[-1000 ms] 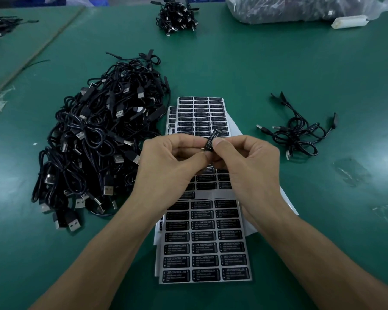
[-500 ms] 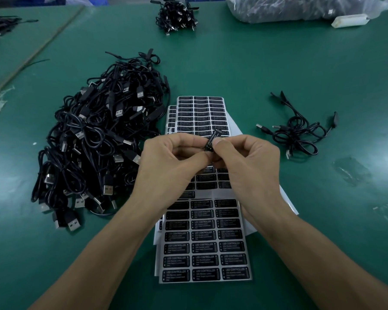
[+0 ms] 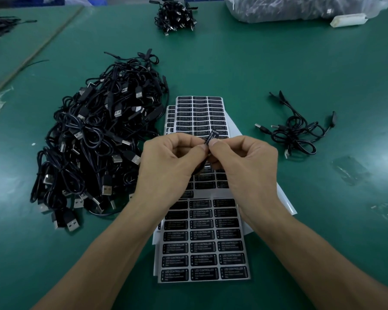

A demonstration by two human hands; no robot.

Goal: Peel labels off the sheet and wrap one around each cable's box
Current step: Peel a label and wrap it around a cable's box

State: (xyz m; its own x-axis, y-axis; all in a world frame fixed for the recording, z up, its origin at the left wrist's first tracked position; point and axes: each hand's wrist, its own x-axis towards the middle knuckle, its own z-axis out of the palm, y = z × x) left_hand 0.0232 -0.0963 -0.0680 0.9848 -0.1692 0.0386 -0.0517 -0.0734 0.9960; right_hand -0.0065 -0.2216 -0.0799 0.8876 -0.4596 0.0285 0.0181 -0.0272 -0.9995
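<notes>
Black cable box (image 3: 211, 137) pinched between fingertips (image 3: 201, 151) of both hands, held above label sheets (image 3: 202, 242).
L hand (image 3: 168, 166) & R hand (image 3: 242, 166): fingers curled, thumbs & forefingers clamped together on the box. It is held tilted, top end sticking up, w/ white print seen on its face. Sheets are overlapped on green table (image 3: 233, 63) directly beneath. Large cable pile (image 3: 94, 148) is seen just left of sheets; small cable bundle (image 3: 296, 133) to right, well apart. Far bundle (image 3: 175, 16) & clear bag (image 3: 300, 7) are seen at far edge.
</notes>
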